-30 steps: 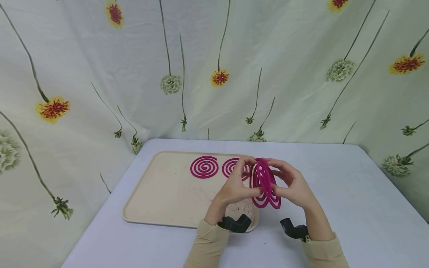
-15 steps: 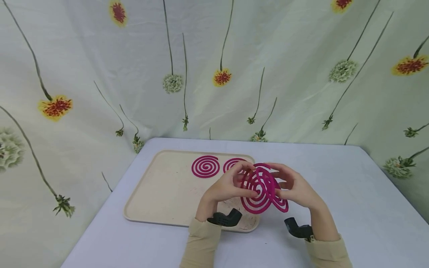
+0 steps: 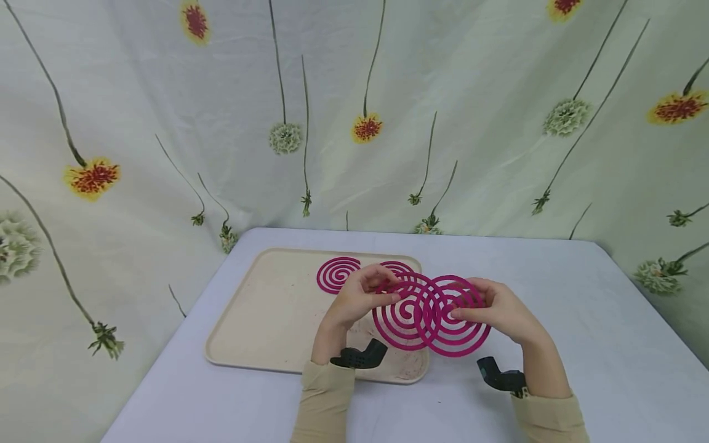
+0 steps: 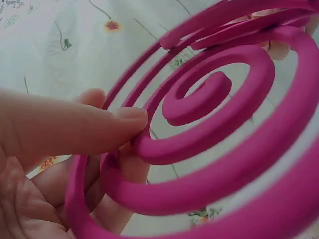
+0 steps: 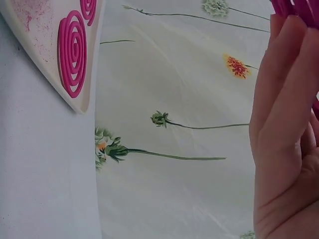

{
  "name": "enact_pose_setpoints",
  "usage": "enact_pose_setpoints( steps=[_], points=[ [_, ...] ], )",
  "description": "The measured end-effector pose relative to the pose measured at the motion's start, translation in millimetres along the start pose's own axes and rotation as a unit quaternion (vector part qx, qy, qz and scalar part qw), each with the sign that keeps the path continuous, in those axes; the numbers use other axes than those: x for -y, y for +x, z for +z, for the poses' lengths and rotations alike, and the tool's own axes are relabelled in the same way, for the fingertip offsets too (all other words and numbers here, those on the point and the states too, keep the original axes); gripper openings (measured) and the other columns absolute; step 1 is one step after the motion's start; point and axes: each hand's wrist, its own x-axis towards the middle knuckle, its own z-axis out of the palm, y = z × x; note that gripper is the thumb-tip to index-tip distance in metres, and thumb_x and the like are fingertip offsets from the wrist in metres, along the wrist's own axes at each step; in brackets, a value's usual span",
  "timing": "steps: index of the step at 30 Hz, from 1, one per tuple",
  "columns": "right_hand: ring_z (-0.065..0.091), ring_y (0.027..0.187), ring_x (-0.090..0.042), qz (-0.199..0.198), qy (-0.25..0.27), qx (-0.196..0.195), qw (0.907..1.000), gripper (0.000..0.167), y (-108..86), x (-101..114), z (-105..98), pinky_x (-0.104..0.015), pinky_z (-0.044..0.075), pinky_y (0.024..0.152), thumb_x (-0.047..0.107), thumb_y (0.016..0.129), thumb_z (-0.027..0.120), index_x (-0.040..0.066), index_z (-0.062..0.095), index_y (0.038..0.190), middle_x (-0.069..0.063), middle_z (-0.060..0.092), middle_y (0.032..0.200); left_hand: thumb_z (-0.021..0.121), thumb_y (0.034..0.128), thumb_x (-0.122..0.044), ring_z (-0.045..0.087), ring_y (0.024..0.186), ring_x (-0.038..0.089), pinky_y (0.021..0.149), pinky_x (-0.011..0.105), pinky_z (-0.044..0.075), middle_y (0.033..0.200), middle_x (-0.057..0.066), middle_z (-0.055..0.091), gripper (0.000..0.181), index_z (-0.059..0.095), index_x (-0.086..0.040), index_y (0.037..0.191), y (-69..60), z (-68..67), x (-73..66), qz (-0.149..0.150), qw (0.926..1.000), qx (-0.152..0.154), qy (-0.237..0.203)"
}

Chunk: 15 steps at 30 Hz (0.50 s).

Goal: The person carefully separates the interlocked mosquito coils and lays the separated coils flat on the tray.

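Note:
Two magenta mosquito coils overlap in the air above the tray's right edge in the head view. My left hand pinches the left mosquito coil, its thumb pressed on the inner rings and fingers behind. The right mosquito coil is gripped by my right hand, thumb in front near the centre. Their rings cross in the middle; whether they are still interlocked, I cannot tell. In the right wrist view, only the back of the fingers and a sliver of coil show at the right edge.
A beige tray lies on the white-covered table, with reddish crumbs on it. Along its far side lie two more mosquito coils, one at left and a partly hidden one at right. A flower-print cloth hangs behind.
The two coils were pressed together edge-on; they have turned to face the camera and spread apart sideways. My left hand has moved left, my right hand slightly right.

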Motion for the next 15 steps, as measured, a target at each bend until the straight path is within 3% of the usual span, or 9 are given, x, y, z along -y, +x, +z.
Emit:
enact_pose_setpoints(
  steps=[5,10,15],
  points=[
    [0.064,0.066,-0.023,0.017,0.003,0.025,0.9995,0.033,-0.6,-1.0,-5.1,-0.03,0.056,0.063,0.014,0.086,0.068,-0.01,0.06,0.107,-0.015,0.067,0.079,0.063,0.0845,0.006,0.063,0.093,0.028,0.078,0.033,0.055,0.105,0.024,0.062,0.024,0.059,0.009,0.108,-1.5,-1.8,0.7,-0.028,0.9995,0.014,0.007],
    [0.064,0.063,-0.026,0.031,-0.01,0.103,0.9942,0.026,-3.9,-3.3,-13.0,-0.03,0.055,0.063,0.018,0.094,0.058,-0.006,0.063,0.098,-0.015,0.066,0.074,0.064,0.0858,0.002,0.064,0.098,0.026,0.081,0.037,0.054,0.115,0.016,0.061,0.027,0.06,0.006,0.113,-3.8,-4.9,-0.3,-0.049,0.9973,0.054,0.01],
    [0.065,0.063,-0.031,0.032,-0.007,0.139,0.9898,0.026,-4.1,-3.5,-13.7,-0.035,0.057,0.065,0.019,0.096,0.054,-0.005,0.063,0.097,-0.015,0.065,0.074,0.062,0.0852,0.006,0.064,0.085,0.016,0.077,0.031,0.055,0.102,0.022,0.063,0.021,0.061,0.012,0.105,-4.2,-7.6,1.2,-0.036,0.9913,0.127,0.009]
  ],
)
